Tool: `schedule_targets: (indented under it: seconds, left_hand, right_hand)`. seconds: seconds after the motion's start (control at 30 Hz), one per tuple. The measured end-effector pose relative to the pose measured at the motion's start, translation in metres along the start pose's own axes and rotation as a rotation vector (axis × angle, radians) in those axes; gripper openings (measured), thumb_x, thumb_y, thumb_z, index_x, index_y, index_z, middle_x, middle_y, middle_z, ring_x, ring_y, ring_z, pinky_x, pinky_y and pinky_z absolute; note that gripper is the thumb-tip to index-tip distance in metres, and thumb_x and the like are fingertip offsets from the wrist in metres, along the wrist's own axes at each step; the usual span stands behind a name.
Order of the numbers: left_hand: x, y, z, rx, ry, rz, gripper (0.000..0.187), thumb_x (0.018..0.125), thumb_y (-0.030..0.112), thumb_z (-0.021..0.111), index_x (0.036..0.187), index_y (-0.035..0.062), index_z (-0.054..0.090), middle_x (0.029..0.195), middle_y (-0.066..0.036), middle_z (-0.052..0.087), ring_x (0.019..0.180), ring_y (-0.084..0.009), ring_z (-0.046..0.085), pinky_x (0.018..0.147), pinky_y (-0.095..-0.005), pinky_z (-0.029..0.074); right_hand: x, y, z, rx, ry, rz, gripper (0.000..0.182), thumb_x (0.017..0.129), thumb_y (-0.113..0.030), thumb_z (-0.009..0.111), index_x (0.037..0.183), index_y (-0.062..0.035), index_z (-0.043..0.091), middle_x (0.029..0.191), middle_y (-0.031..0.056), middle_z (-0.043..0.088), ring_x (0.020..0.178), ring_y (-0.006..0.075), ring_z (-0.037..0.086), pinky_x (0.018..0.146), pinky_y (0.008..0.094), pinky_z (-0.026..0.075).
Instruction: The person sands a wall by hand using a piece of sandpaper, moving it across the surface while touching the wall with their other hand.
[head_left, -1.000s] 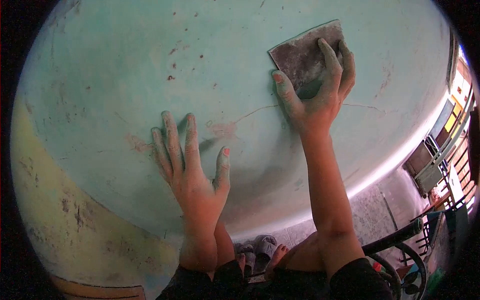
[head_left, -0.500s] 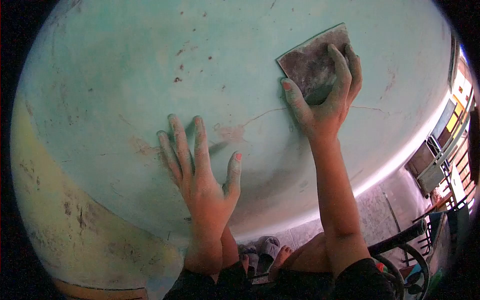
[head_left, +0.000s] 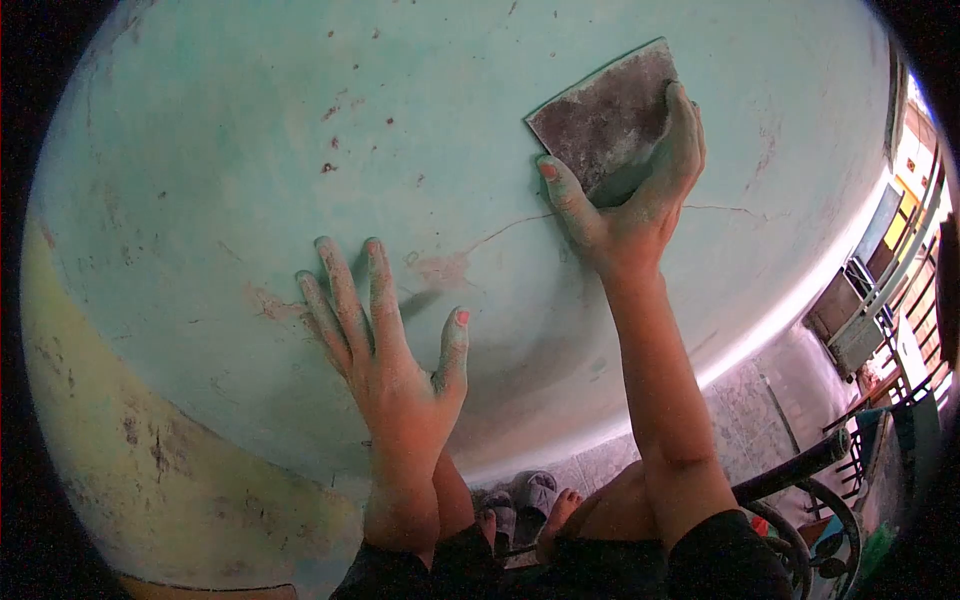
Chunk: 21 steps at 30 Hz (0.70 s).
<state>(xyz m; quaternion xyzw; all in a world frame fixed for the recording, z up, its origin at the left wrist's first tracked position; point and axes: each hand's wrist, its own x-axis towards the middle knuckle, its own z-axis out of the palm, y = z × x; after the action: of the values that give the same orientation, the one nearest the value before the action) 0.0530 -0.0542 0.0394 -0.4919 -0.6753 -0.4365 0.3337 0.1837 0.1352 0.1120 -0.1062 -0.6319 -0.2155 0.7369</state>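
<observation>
Sandpaper (head_left: 600, 120), a dark worn sheet, lies flat against the green wall (head_left: 250, 130) under the right hand (head_left: 630, 190). That hand's fingers (head_left: 683, 130) press close together on the sheet's right part, while the thumb stretches out along its lower left edge. A thin crack (head_left: 500, 228) runs across the wall just below the thumb. The left hand (head_left: 385, 340) rests flat on the wall, lower and to the left, with fingers (head_left: 340, 290) spread and holding nothing. Both hands are dusted with green powder.
</observation>
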Motion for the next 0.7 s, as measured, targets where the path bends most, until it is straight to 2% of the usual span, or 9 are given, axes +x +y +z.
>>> schedule_targets:
  seconds: [0.13,0.2,0.3,0.7]
  left_hand:
    - [0.000,0.001,0.001,0.014,-0.005,0.003,0.077,0.089,0.041,0.063,0.151,0.0094,0.032,0.158,-0.024,0.019,0.143,-0.0525,0.013,0.113,-0.0652,0.016]
    - [0.000,0.001,0.001,0.016,-0.006,0.004,0.078,0.088,0.041,0.064,0.152,0.0094,0.032,0.158,-0.024,0.019,0.143,-0.0523,0.013,0.113,-0.0650,0.016]
    - [0.000,0.001,0.000,0.013,-0.016,-0.007,0.078,0.088,0.042,0.064,0.152,0.0091,0.032,0.158,-0.024,0.019,0.143,-0.0522,0.014,0.113,-0.0648,0.015]
    - [-0.001,0.001,0.002,0.008,-0.014,-0.003,0.079,0.089,0.044,0.062,0.152,0.0080,0.031,0.158,-0.025,0.019,0.143,-0.0528,0.013,0.113,-0.0655,0.015]
  right_hand:
    - [-0.001,0.001,0.002,0.110,0.071,0.018,0.097,0.069,-0.045,0.086,0.144,-0.0040,0.038,0.146,0.0235,0.033,0.137,0.0378,0.032,0.111,0.0479,0.032]
    - [0.004,-0.006,-0.009,-0.140,-0.106,0.016,0.093,0.070,-0.048,0.084,0.143,-0.0065,0.043,0.146,0.0244,0.033,0.137,0.0383,0.032,0.111,0.0482,0.032]
    - [0.004,-0.006,-0.008,-0.120,-0.085,0.021,0.089,0.071,-0.051,0.082,0.141,-0.0082,0.047,0.145,0.0247,0.034,0.136,0.0388,0.031,0.111,0.0488,0.032]
    - [0.003,-0.004,-0.006,-0.154,-0.085,0.018,0.092,0.070,-0.055,0.081,0.141,-0.0088,0.045,0.145,0.0251,0.034,0.137,0.0400,0.030,0.111,0.0513,0.030]
